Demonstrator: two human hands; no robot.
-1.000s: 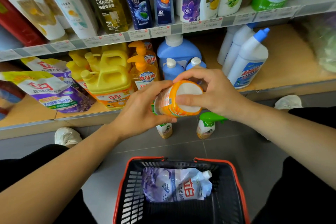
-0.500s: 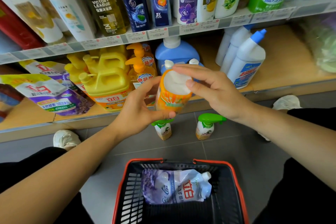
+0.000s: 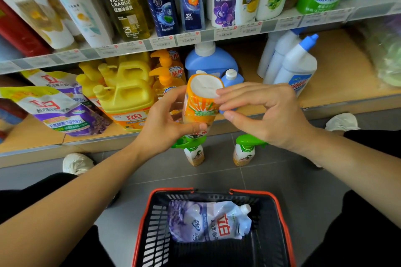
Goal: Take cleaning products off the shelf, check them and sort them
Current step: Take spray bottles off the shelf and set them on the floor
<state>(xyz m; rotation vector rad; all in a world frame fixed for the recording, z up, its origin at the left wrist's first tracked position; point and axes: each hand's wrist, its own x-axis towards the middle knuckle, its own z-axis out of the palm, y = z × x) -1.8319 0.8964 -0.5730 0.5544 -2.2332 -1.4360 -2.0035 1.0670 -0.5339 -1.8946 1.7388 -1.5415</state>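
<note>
A: Position of the orange bottle [image 3: 201, 104] to be recorded.
B: It is held in the air in front of the lower shelf [image 3: 338, 71], above the floor, tilted so that its white base is turned up toward the camera.
A: Left hand [image 3: 165, 123]?
B: The bottle is grasped by it, with the thumb laid across the near side and the fingers wrapped behind.
A: Right hand [image 3: 260, 112]?
B: Released, with the fingers only loosely bent. The right edge of the white base is touched by its fingertips [image 3: 219, 93]. The thumb lies just beside the label; contact cannot be told.
A: Floor items?
B: A left spray bottle [image 3: 194, 154] and a right spray bottle [image 3: 244, 151], both with green triggers, are noted upright below the hands. A black basket [image 3: 156, 234] with a red rim is seen nearest, and a purple and white pouch [image 3: 208, 221] lies flat in it.
A: Shelf stock behind?
B: Yellow jugs [image 3: 128, 91] are logged at left, a blue jug [image 3: 210, 60] in the middle and white bottles with blue caps [image 3: 297, 65] at right.
</note>
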